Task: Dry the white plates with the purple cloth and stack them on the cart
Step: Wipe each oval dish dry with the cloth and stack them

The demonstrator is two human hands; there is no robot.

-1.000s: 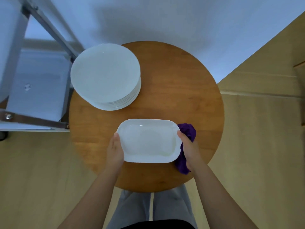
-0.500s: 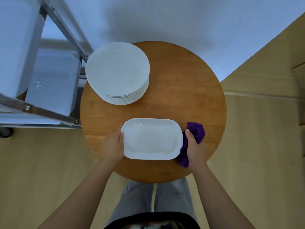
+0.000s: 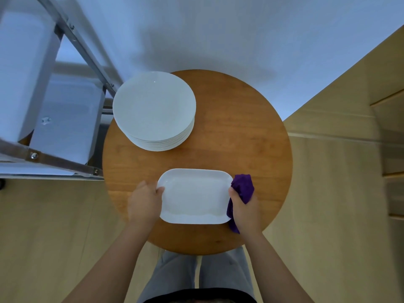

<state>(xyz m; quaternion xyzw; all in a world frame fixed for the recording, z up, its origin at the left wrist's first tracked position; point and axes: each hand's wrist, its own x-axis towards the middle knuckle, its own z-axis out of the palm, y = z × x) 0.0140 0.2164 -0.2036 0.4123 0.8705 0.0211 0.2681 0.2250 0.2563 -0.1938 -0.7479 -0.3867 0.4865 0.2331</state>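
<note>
A white rectangular plate is held over the near part of a round wooden table. My left hand grips its left edge, thumb on the rim. My right hand holds its right edge together with the purple cloth, which bunches above my fingers and hangs down beside the plate. A stack of several round white plates stands at the table's far left. The cart, with metal bars and white shelves, stands left of the table.
The wooden floor spreads to the right and left of the table. A white wall rises behind it. My legs in grey trousers are under the table's near edge.
The view has shifted, so table and cart sit further right in frame. Both hands have kept their hold on the rectangular plate and cloth; my left thumb now curls over the rim.
</note>
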